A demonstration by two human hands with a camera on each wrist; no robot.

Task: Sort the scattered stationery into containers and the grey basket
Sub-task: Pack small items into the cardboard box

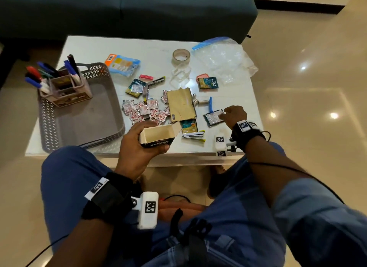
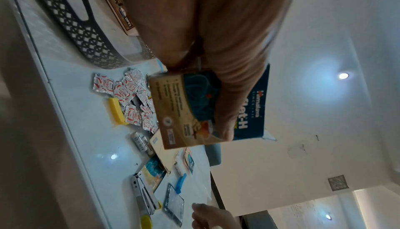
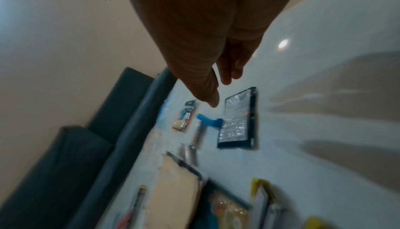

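Note:
My left hand (image 1: 137, 147) grips an open cardboard box (image 1: 156, 135) printed "Koflet-H" above the table's front edge; in the left wrist view its fingers (image 2: 227, 95) wrap the box (image 2: 184, 112). My right hand (image 1: 235, 115) reaches over a dark blue foil blister packet (image 1: 213, 117) on the right of the table. In the right wrist view the right hand (image 3: 219, 94) hovers with fingers extended just above the packet (image 3: 237, 119) and holds nothing. The grey basket (image 1: 89, 115) stands at the left with a marker holder (image 1: 65, 89) inside.
Several foil sachets (image 1: 143, 111), a flattened brown carton (image 1: 181, 105), a stapler (image 1: 193, 136), batteries (image 1: 200, 102) and a blue clip (image 1: 210, 104) litter the table's middle. A tape roll (image 1: 181, 57) and a zip bag (image 1: 224, 56) lie at the back. A dark sofa stands behind.

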